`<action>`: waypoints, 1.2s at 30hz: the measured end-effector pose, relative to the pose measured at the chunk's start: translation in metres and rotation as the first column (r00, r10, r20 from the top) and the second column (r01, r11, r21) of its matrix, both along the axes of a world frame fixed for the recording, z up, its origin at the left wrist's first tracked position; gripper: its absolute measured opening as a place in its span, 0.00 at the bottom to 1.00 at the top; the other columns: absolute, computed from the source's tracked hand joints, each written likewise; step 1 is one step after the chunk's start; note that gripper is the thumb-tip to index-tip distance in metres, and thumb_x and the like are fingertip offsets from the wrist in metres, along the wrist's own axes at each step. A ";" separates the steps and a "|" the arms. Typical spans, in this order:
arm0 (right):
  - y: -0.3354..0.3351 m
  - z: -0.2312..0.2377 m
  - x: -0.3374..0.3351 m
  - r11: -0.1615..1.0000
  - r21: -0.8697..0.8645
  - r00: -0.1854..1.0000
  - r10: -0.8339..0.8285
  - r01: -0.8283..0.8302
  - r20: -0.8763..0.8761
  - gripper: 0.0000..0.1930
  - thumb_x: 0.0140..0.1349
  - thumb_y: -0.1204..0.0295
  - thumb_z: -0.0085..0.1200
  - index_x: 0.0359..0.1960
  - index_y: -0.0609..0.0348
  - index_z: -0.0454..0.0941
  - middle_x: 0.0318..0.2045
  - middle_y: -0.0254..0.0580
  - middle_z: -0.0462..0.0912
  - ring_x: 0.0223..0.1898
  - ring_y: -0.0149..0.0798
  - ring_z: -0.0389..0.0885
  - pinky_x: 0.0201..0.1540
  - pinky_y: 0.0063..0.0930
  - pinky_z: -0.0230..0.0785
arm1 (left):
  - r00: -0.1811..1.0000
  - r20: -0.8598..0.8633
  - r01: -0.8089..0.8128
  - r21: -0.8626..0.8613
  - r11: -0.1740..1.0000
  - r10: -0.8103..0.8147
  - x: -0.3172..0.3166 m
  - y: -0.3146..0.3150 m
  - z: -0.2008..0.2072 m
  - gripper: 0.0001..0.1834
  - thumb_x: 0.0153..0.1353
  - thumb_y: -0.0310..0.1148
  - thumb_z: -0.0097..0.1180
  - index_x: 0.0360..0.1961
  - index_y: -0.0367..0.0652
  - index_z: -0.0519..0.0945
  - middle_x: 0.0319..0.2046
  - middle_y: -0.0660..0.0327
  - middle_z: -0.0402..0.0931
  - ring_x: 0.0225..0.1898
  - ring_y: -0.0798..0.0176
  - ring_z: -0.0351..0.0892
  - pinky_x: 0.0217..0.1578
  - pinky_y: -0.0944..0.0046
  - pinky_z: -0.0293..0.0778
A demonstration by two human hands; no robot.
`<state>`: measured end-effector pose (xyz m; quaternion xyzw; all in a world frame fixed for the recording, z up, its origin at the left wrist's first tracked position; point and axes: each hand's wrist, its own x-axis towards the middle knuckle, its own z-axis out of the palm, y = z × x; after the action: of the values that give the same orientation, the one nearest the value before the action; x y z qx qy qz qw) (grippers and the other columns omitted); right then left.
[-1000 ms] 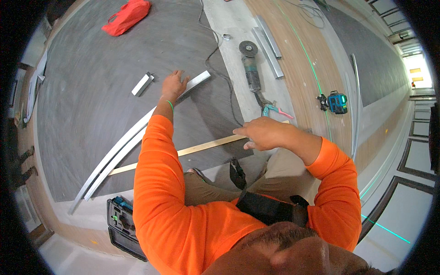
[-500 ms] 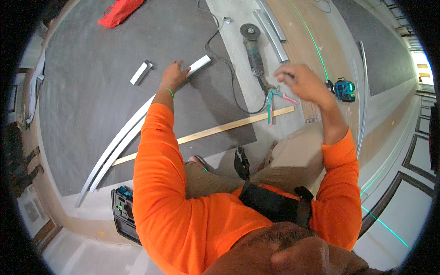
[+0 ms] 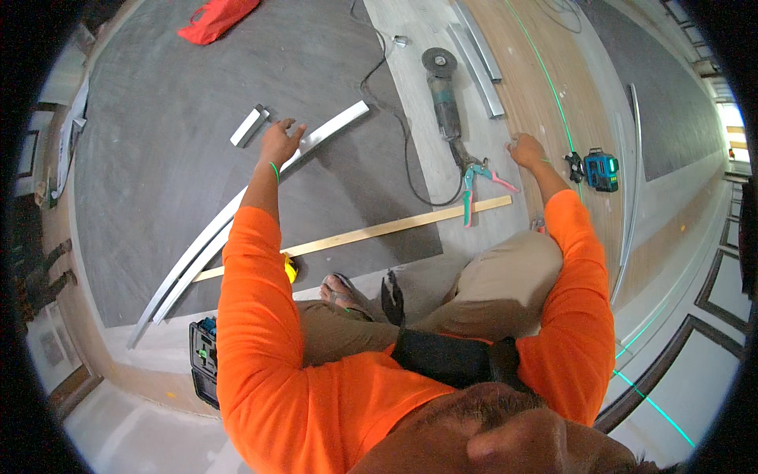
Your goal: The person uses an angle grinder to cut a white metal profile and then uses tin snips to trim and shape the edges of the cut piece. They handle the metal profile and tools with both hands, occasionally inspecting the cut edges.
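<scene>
My left hand [image 3: 280, 142], its fingers apart, is just beside the upper end of a long white metal channel [image 3: 328, 134]. A second strip runs alongside the channel's lower part. Left of that hand lies a short metal offcut [image 3: 250, 126]. My right hand [image 3: 527, 150] is low over the floor on the right, fingers curled together; anything within them is hidden. Between the hands are an angle grinder [image 3: 444, 99] with its cord and a pair of snips [image 3: 471, 186] with green and pink handles, spread apart.
A wooden strip [image 3: 379, 228] crosses the grey board [image 3: 332, 186] before my knees, with a yellow tape measure [image 3: 290, 268] next to it. A blue laser level [image 3: 602, 170] stands right. Metal pieces [image 3: 476, 71] lie beyond. A red bag [image 3: 213, 20] and open tool case [image 3: 204, 359] are left.
My left hand has come off the channel's end and shifted left. My right hand has dropped lower toward the floor. The yellow tape measure has come into sight beside my left sleeve.
</scene>
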<state>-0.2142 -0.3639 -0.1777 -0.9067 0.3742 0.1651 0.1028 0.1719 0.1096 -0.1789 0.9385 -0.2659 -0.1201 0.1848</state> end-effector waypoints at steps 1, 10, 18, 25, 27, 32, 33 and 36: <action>-0.006 0.002 0.006 0.999 -0.009 0.999 -0.035 0.035 0.022 0.29 0.61 0.52 0.59 0.56 0.61 0.77 0.53 0.58 0.80 0.56 0.56 0.78 0.59 0.46 0.69 | 0.999 -0.011 -0.036 -0.004 0.999 0.036 0.000 0.001 0.006 0.29 0.62 0.54 0.58 0.53 0.41 0.81 0.50 0.46 0.80 0.50 0.44 0.80 0.52 0.52 0.75; -0.041 -0.035 0.067 0.971 -0.123 0.942 -0.160 0.203 0.294 0.42 0.51 0.39 0.62 0.53 0.69 0.78 0.48 0.65 0.81 0.53 0.59 0.80 0.57 0.47 0.71 | 0.970 -0.087 -0.244 -0.327 0.913 0.228 -0.024 -0.015 0.050 0.27 0.64 0.53 0.58 0.50 0.39 0.83 0.42 0.47 0.84 0.43 0.53 0.85 0.47 0.58 0.77; -0.059 -0.084 0.100 0.979 0.034 0.950 -0.204 0.202 0.238 0.35 0.50 0.44 0.65 0.44 0.69 0.82 0.40 0.59 0.85 0.42 0.56 0.85 0.45 0.43 0.75 | 0.976 -0.157 -0.206 -0.471 0.858 0.148 -0.084 -0.057 0.065 0.24 0.65 0.49 0.58 0.49 0.38 0.83 0.42 0.49 0.84 0.44 0.56 0.83 0.46 0.59 0.75; -0.055 -0.031 0.099 0.471 0.874 0.591 -0.742 0.122 0.317 0.27 0.55 0.56 0.66 0.51 0.63 0.79 0.46 0.40 0.82 0.48 0.39 0.79 0.49 0.40 0.68 | 0.833 -0.548 -0.304 -0.573 0.761 -0.080 -0.118 -0.115 0.087 0.31 0.65 0.53 0.57 0.55 0.33 0.79 0.47 0.46 0.82 0.48 0.52 0.80 0.50 0.55 0.74; -0.033 -0.001 0.091 0.452 0.881 0.608 -0.663 -0.140 0.437 0.29 0.55 0.57 0.66 0.54 0.63 0.77 0.49 0.38 0.81 0.52 0.38 0.77 0.54 0.39 0.66 | 0.790 -0.592 -0.315 -0.616 0.722 -0.160 -0.128 -0.134 0.100 0.35 0.65 0.54 0.57 0.61 0.33 0.73 0.51 0.48 0.79 0.51 0.54 0.78 0.50 0.57 0.75; 0.047 0.069 0.069 0.525 0.772 0.610 -0.494 -0.359 0.620 0.35 0.53 0.62 0.69 0.60 0.70 0.72 0.48 0.44 0.82 0.49 0.36 0.78 0.58 0.32 0.67 | 0.726 -0.580 -0.344 -0.772 0.534 -0.370 -0.136 -0.174 0.140 0.48 0.64 0.58 0.57 0.71 0.32 0.55 0.63 0.45 0.67 0.62 0.49 0.70 0.58 0.52 0.72; 0.065 0.085 0.066 0.544 0.757 0.632 -0.455 -0.362 0.628 0.35 0.53 0.63 0.70 0.60 0.70 0.72 0.48 0.44 0.81 0.49 0.36 0.78 0.57 0.31 0.67 | 0.736 -0.540 -0.340 -0.816 0.468 -0.407 -0.134 -0.180 0.148 0.50 0.64 0.58 0.57 0.72 0.32 0.53 0.65 0.44 0.65 0.63 0.48 0.69 0.59 0.51 0.71; 0.101 0.112 0.059 0.564 0.692 0.626 -0.352 -0.451 0.696 0.34 0.52 0.66 0.71 0.59 0.71 0.74 0.48 0.44 0.82 0.48 0.36 0.78 0.56 0.31 0.68 | 0.766 -0.405 -0.262 -0.906 0.332 -0.500 -0.122 -0.184 0.166 0.50 0.65 0.60 0.54 0.72 0.32 0.51 0.62 0.44 0.68 0.62 0.49 0.71 0.60 0.51 0.70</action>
<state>-0.1554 -0.2629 -0.0655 -0.7353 0.1389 -0.0860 0.6577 0.0504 -0.0739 -0.0125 0.5324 -0.2804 -0.2646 0.7536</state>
